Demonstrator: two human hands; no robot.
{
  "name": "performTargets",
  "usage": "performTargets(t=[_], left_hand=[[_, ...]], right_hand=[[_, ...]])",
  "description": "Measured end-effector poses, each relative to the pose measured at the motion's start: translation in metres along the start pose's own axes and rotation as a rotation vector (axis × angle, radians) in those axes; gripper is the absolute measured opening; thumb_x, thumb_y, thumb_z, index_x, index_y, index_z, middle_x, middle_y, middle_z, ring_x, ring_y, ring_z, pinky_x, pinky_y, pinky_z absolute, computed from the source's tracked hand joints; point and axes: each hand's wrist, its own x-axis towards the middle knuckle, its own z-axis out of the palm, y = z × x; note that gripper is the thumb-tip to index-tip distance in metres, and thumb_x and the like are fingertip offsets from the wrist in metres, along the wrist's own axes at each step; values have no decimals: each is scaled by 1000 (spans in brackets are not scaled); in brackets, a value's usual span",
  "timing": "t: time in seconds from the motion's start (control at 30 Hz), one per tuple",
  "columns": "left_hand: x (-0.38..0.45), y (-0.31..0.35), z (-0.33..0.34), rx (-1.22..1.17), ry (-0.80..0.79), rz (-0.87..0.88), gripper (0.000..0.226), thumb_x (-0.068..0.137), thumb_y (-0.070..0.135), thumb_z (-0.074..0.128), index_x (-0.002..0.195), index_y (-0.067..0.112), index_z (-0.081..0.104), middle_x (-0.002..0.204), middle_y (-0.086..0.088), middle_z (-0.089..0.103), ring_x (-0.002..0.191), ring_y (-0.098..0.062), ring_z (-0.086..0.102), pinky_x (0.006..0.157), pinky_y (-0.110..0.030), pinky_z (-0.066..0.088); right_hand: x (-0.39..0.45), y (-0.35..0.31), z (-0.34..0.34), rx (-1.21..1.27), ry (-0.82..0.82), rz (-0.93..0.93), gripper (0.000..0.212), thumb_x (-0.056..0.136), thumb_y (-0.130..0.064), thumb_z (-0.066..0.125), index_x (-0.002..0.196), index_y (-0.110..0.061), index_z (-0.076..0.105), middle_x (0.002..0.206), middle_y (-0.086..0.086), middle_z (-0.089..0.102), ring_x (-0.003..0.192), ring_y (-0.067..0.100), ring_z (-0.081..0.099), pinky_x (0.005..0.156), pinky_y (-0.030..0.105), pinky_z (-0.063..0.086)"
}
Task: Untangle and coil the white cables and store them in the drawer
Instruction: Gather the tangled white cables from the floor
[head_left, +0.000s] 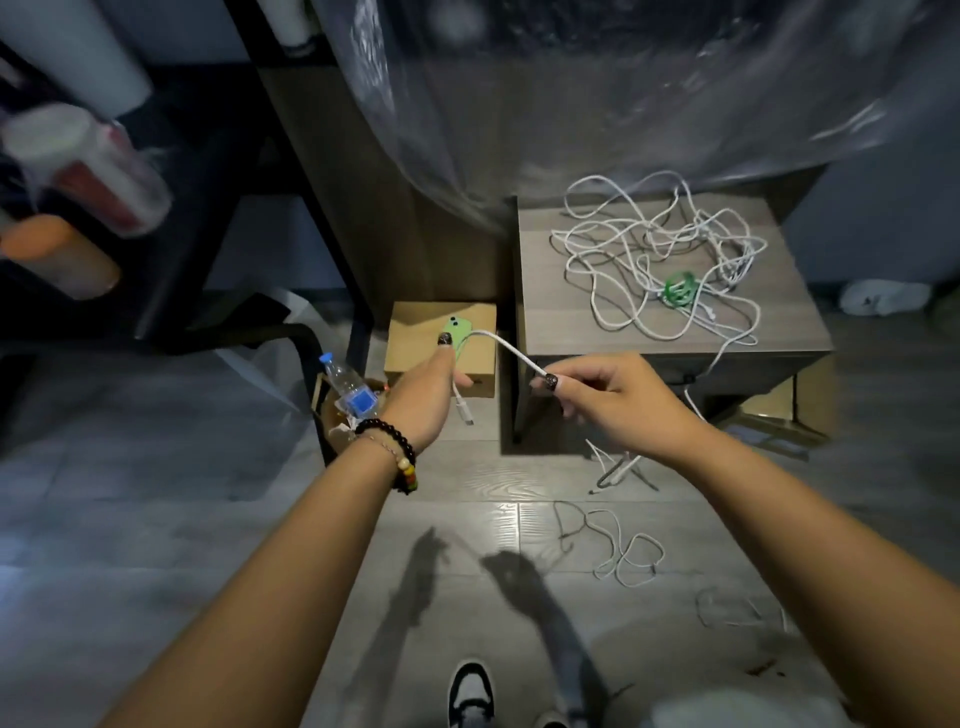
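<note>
A tangle of white cables (660, 260) lies on top of a grey wooden bedside cabinet (550, 291), with a green tie (678, 291) among them. One white cable (506, 347) stretches between my hands in front of the cabinet. My left hand (428, 395) holds it near its plug end, which dangles below the hand. My right hand (608, 395) pinches the same cable further along. From there the cable drops to the floor, where loose white loops (623, 551) lie. The cabinet's drawer front is in shadow under the top.
A cardboard box (415, 358) with a green phone (460, 328) on it stands left of the cabinet. A plastic bottle (348, 387) sits in an open carton beside it. Clear plastic sheeting (571, 104) hangs behind. My shoe (470, 691) is on the tiled floor.
</note>
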Motion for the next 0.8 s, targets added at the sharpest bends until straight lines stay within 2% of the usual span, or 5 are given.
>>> performTargets(t=[0.07,0.27,0.37,0.5,0.8], left_hand=[[-32,23,-9,82,25,180,35,101,24,31,82,24,59,92,9,54,92,-12,51,78,-25,41],[-105,68,-39,-284,-52,448,33,100,18,43,85,26,72,117,6,66,115,-13,59,93,-35,50],[-130,90,-49,-433,-148,490,29,98,24,47,85,26,73,113,13,65,115,-11,57,103,-47,43],[-152,116,-63,-718,-251,476,21,87,28,51,82,15,67,125,-6,64,119,-20,59,102,-49,43],[-159,158,-75,-1353,-350,420,14,83,20,53,94,12,56,86,-5,69,87,-19,70,87,-41,56]], right_hand=[[-14,-35,-13,37,49,-8,20,95,-4,53,100,-11,71,52,-12,57,52,-3,51,53,8,39],[-47,-111,-39,127,158,-35,22,96,-9,53,94,-17,73,62,0,57,58,6,51,55,13,42],[-60,-148,-40,143,141,-45,21,96,-10,53,96,-14,73,64,3,56,58,7,51,54,14,42],[-74,-185,-32,135,81,-42,23,97,-13,51,96,-12,74,60,-1,55,56,8,50,53,14,42],[-87,-213,-20,164,59,-137,14,92,-8,59,95,-10,73,65,-3,66,55,8,58,57,19,48]])
